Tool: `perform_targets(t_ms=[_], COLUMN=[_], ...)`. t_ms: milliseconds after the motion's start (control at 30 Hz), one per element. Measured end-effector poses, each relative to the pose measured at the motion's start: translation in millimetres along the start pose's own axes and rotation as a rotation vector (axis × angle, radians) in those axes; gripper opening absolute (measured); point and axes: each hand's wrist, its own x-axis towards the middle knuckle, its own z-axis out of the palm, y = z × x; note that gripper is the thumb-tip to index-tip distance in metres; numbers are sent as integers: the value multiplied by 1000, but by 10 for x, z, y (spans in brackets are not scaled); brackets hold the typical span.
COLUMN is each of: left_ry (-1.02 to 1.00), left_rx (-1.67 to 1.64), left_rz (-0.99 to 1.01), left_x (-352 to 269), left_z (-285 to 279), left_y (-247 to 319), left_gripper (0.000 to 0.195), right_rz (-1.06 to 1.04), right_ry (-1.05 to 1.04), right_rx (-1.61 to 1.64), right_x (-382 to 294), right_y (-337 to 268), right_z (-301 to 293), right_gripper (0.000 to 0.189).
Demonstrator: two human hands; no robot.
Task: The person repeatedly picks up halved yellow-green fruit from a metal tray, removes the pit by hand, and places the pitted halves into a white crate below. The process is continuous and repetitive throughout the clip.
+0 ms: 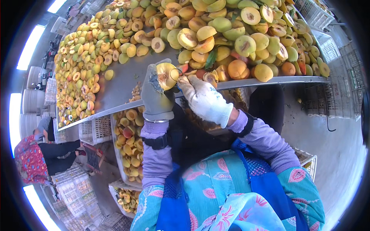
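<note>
My left hand, in a grey glove, holds a yellow peach half with its brown-stained cut face turned to the right. A white knitted glove covers my right hand, which grips a pitting tool with a thin wire loop. The loop touches the cut face near its right side; the tool's handle is mostly hidden by my fingers. Both hands are at the near edge of a metal table. Just beyond them lies a heap of peach halves, some with brown hollows showing. Small peach stones lie left of my left hand.
Below the table edge stands a crate of peach halves, with another crate nearer me. A metal hook hangs at the right, before stacked plastic crates. Another person is at the far left, near a folding stool.
</note>
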Motion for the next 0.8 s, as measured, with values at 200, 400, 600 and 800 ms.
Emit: perform_targets(t_ms=[200,400,600,800], left_ry=[90,175,179,165], left_rx=[-523,-410,-280,-278], left_rz=[-173,-136,17,25], left_x=[-87,-165,-182,-192], left_z=[121,207,344,328], left_y=[113,238,243,202], left_gripper=[41,39,37,34], right_rz=[-65,93,62,251], right_ry=[-84,-111,25,-87], right_rx=[-173,93,274,296], right_x=[-138,-184,-288,-273], right_y=[-130,-133,-18,-109], right_z=[-2,77,235,143], right_gripper=[34,47,66,63])
